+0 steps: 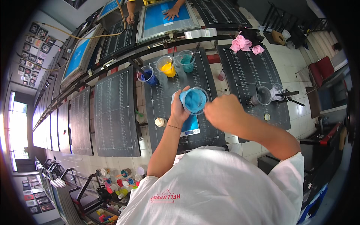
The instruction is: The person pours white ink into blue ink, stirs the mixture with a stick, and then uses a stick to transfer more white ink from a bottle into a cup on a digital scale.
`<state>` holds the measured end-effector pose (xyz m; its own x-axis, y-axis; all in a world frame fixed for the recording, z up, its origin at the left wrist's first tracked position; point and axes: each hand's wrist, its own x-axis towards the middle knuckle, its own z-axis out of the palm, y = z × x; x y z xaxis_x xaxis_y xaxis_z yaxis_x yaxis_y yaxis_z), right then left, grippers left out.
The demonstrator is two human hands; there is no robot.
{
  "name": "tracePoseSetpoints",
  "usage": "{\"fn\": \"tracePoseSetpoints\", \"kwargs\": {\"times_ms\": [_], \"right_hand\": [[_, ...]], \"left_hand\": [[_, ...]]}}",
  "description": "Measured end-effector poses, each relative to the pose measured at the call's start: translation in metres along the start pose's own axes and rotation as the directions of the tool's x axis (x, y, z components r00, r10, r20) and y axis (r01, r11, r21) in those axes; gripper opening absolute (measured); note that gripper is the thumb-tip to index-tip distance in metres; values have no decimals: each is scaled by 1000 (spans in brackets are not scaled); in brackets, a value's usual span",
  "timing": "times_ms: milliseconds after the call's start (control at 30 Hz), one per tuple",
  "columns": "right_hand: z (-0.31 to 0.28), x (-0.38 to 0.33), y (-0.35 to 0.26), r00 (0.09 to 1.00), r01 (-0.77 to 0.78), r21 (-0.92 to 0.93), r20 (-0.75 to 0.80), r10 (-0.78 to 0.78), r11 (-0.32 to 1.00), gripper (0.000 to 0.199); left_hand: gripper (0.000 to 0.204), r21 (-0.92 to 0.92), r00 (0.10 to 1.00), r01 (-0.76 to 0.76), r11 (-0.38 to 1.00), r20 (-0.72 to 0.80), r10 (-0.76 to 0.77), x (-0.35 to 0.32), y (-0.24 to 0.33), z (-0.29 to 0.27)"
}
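My left hand (179,106) is wrapped round the left side of a clear plastic cup (195,100) of light blue ink, its open top facing me. Closed in a fist, my right hand (224,112) is at the cup's right rim; whatever it grips is hidden. Below the cup, a digital scale (190,131) lies partly covered on the black board (170,107). A small white bottle (160,122) is left of the scale. Beyond stand cups of dark blue ink (148,77), yellow ink (167,68) and teal ink (186,63), each with a stick or handle in it.
Another person's hand (171,13) rests on a blue screen frame (157,28) across the rail. On the right board are a pink cloth (241,44), a greyish cup (262,96) and a round lid (267,117). Several ink tubs (122,183) crowd the lower left.
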<state>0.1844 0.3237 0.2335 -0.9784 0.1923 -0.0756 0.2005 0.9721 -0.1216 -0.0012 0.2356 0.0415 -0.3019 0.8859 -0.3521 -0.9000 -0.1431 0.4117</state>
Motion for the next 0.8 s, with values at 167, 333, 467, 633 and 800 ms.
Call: {"fn": "tracePoseSetpoints", "kwargs": {"times_ms": [167, 333, 467, 633, 800], "right_hand": [[1, 6, 5, 977, -126, -42, -177, 116, 991, 25], [-1, 7, -6, 978, -157, 65, -131, 165, 985, 27], [3, 1, -15, 986, -128, 83, -95, 135, 988, 17], [-6, 16, -9, 939, -286, 29, -190, 287, 958, 21], [-14, 7, -33, 978, -203, 29, -42, 204, 979, 17]], "left_hand": [[48, -25, 1000, 14, 1000, -12, -15, -2, -3, 6], [49, -9, 997, 66, 998, -36, -66, -7, -3, 6], [49, -20, 986, 54, 998, -155, -57, -18, -1, 20], [50, -137, 994, 27, 990, -101, -41, -12, -4, -6], [48, -116, 988, 43, 992, -142, -60, -14, -1, 8]]}}
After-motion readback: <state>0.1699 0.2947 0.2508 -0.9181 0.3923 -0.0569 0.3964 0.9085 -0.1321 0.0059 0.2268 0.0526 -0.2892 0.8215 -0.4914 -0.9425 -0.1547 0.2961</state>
